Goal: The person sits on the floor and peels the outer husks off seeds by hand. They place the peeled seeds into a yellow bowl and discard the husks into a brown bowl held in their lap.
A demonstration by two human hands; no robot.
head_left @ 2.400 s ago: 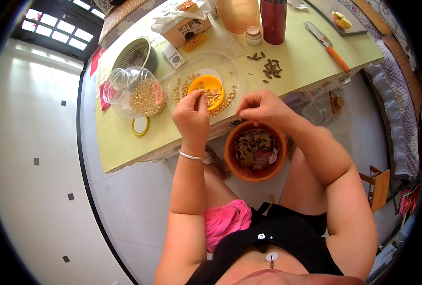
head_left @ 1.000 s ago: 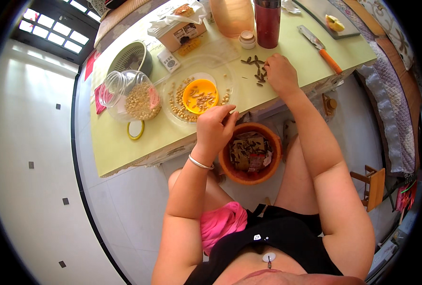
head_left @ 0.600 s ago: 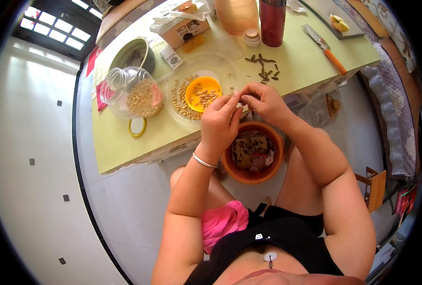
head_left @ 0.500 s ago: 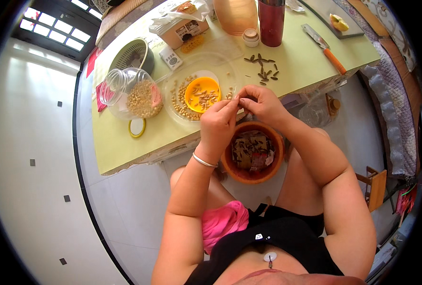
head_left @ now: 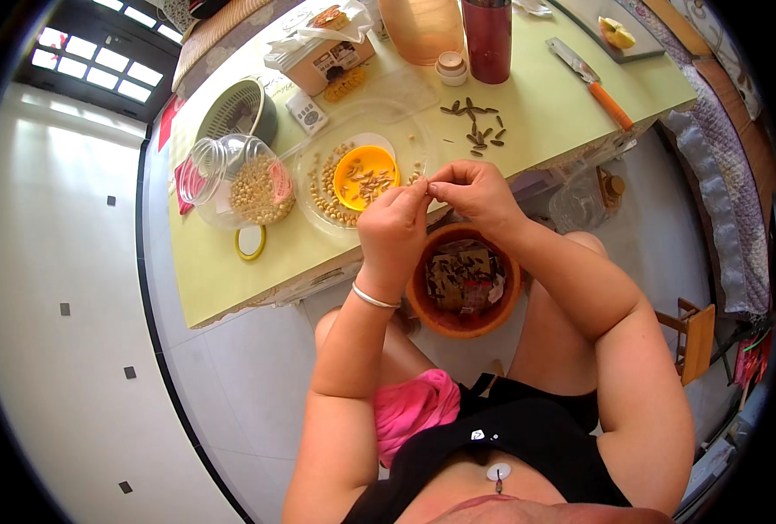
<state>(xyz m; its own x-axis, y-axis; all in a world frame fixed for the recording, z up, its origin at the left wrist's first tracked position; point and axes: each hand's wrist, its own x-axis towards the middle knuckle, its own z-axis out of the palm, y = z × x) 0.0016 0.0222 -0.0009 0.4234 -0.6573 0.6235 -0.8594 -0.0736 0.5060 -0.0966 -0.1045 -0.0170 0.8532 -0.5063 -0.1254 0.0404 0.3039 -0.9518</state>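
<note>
My left hand [head_left: 391, 229] and my right hand [head_left: 475, 194] meet fingertip to fingertip above the table's front edge. Both are closed in a pinch, and whatever lies between the fingers is too small to make out. Just left of them a round yellow dish [head_left: 342, 185] holds pale shelled kernels [head_left: 372, 186]. It sits in a clear plastic tray [head_left: 315, 220] with tan nuts or beans [head_left: 328, 206] scattered around it. Dark striped sunflower seeds [head_left: 474, 113] lie loose on the table beyond my right hand. Below my hands stands a brown bin [head_left: 416, 307] with dark shells [head_left: 467, 268] inside.
A clear jar [head_left: 261, 188] of tan nuts or beans lies tipped on the left, near a yellow-rimmed lid [head_left: 250, 243]. Behind are a green basket [head_left: 266, 113], a tissue box [head_left: 325, 65] and a dark red flask [head_left: 488, 39]. An orange-handled knife [head_left: 611, 106] lies at right.
The hands have drawn slightly left with their fingertips still together, and the right thumb and fingers have shifted at the pinch. The whole view has moved a little.
</note>
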